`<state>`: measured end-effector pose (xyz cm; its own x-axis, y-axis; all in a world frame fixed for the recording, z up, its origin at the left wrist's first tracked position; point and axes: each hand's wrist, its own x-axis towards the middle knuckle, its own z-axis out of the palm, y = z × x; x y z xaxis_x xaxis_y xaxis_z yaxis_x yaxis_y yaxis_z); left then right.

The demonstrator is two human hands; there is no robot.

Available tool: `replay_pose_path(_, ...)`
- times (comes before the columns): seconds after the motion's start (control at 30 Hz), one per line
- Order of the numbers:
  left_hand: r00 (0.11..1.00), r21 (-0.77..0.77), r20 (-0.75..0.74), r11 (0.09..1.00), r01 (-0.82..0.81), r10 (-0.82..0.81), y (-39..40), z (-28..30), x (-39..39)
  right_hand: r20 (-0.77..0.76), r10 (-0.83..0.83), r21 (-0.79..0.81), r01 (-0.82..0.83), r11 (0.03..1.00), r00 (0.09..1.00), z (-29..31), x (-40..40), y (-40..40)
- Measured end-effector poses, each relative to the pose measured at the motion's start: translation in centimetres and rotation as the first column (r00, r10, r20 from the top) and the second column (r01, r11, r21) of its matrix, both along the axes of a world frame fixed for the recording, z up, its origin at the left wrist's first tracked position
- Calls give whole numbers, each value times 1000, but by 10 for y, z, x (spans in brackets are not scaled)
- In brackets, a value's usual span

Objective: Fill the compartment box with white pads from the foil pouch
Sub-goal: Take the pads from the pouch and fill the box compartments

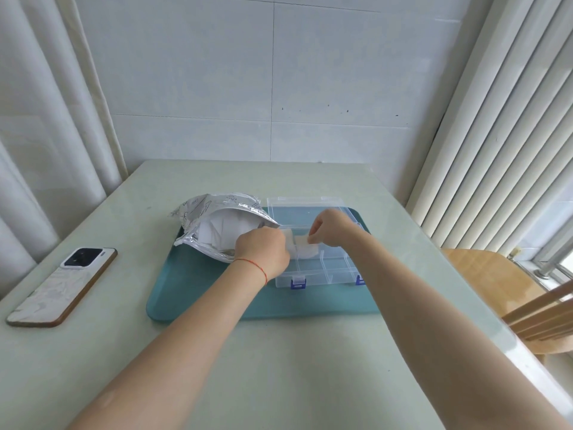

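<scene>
A clear plastic compartment box (322,271) with blue latches lies open on a teal mat, its lid (305,202) folded back. To its left lies an open silver foil pouch (214,209) with white pads showing inside. My left hand (263,251) and my right hand (330,228) both pinch a white pad (300,240) between them, just above the box's back-left compartments. More white pad material (305,252) sits in the compartment under it.
The teal mat (198,290) lies on a pale green table (279,367). A phone (63,285) lies face down at the left. A wooden chair (508,287) stands at the right, by vertical blinds. A tiled wall rises behind the table.
</scene>
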<state>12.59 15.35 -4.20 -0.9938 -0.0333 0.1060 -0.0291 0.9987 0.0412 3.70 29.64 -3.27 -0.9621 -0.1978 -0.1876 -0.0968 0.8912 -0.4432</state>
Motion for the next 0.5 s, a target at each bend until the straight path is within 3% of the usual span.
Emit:
replay_pose_path(0.2,998,38,-67,999,9,-6,0,-7,0,-110,0,155,17,988,994,-4,0,-6)
replay_pose_path(0.4,971,199,-241,978,56,-6,-9,-6,9,-241,-69,-84,50,995,968,17,14,-15)
replay_pose_path(0.5,923,272,-377,962,34,74,-23,-2,20,-273,-10,-217,-51,975,962,33,35,-26)
